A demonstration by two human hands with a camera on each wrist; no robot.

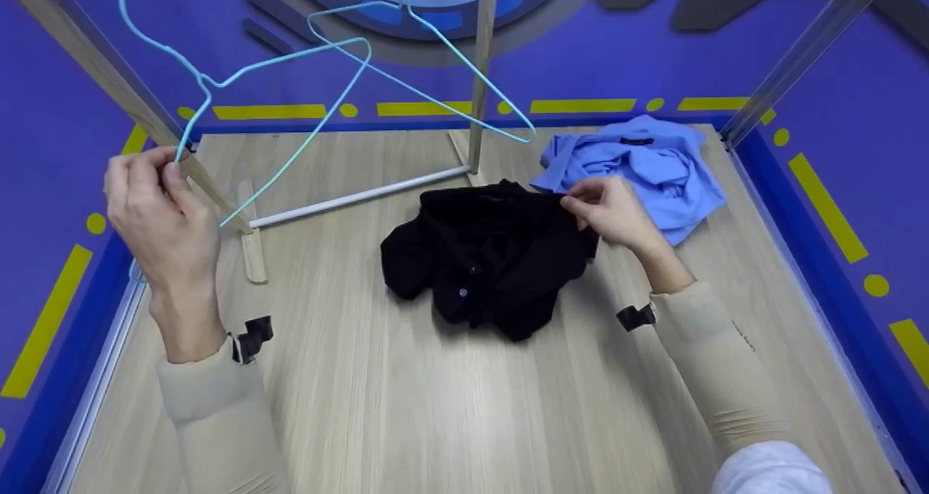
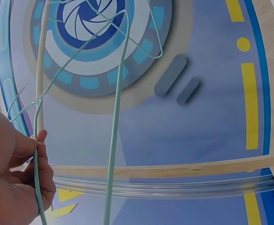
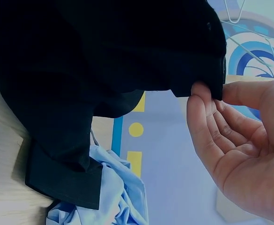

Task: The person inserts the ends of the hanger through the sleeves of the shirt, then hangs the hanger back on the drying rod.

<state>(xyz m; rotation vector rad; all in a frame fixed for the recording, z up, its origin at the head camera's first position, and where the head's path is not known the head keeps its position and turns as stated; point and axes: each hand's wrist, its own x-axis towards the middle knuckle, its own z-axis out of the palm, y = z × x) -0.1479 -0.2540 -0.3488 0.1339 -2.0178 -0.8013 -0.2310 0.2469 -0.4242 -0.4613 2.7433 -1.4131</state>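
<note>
My left hand (image 1: pixel 165 222), raised at the left, pinches a mint-green wire hanger (image 2: pixel 118 93) by its side just below the hook. The hanger is tilted, with its hook up and its long bar slanting down toward the wrist. With thumb and fingertips, my right hand (image 1: pixel 613 211) grips the edge of a black garment (image 1: pixel 501 262). This garment is bunched, with a small pale button near its middle, and its lower part hangs in folds. In the right wrist view a black flap hangs over a blue shirt (image 3: pixel 115 190).
A small wooden rack with a white lower bar (image 1: pixel 363 195) and an upright post (image 1: pixel 479 80) stands at the back left. Another wire hanger (image 1: pixel 473 64) hangs there. The crumpled blue shirt lies back right on the wood-grain table (image 1: pixel 435 421). Purple panels surround the table.
</note>
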